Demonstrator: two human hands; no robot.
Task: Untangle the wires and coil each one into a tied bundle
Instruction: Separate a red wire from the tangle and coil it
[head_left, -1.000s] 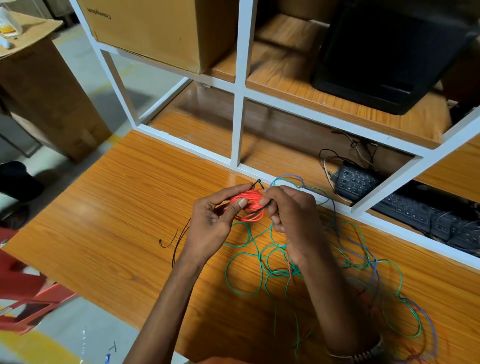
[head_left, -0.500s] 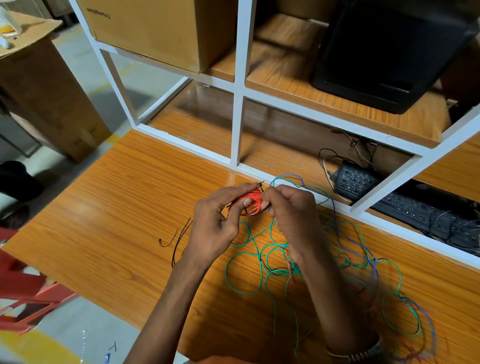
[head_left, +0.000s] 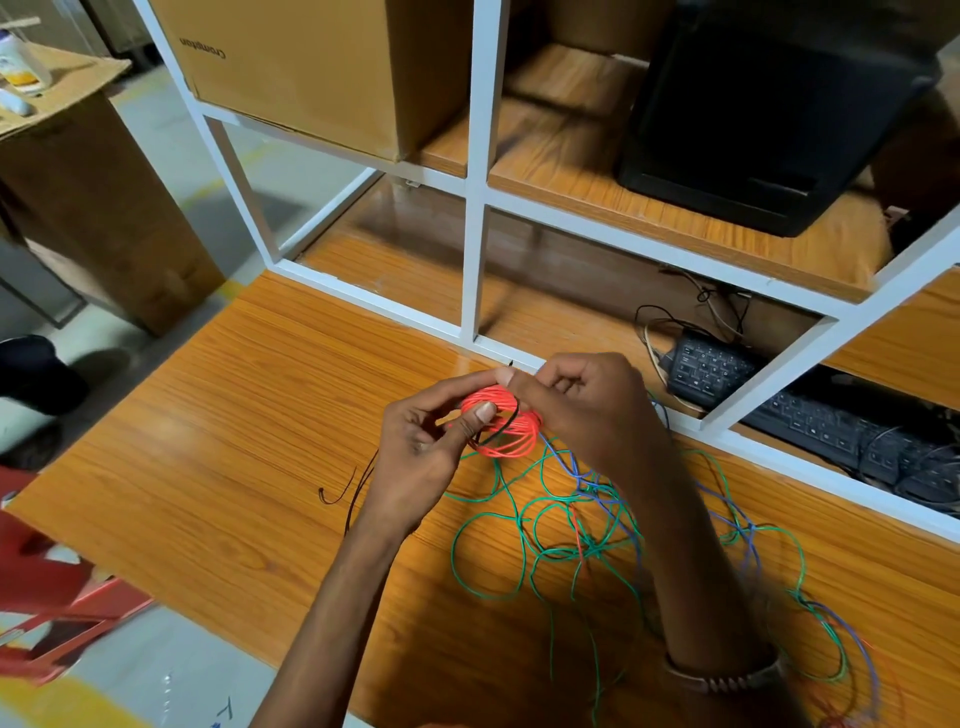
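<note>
Coil of orange wire (head_left: 501, 423) sits between both hands, held up just above the wooden table (head_left: 218, 426), near its far edge where the white shelf frame (head_left: 474, 208) meets it. Loops lie roughly flat and stacked, with the long axis of the oval running left to right, from one palm toward the other.

Left hand (head_left: 421, 457): fingers curled, thumb pressed on the near left side of the coil, pinching the turns together. Right hand (head_left: 582, 410): fingers curled over the far right side, thumb and forefinger pinching the end of a thin black tie wire (head_left: 498, 428) that crosses the coil at its middle, at right angles to the coil's long axis. A short black tip pokes up above the right thumb. Whether the tie is already twisted shut cannot be told.

Judgement: step in hand is binding the orange bundle. The tie runs across the short way, so the twist has to be made at the top of the coil, nearest the right fingertips; the left hand serves as the clamp.

Spare black tie wires (head_left: 348, 491) lie on the table just left of the left wrist. Tangle of green wire (head_left: 488, 551) and blue wire (head_left: 727, 512) is spread on the table below and right of the hands, toward the near right corner, not yet coiled. A red strand appears to run into that tangle.
</note>
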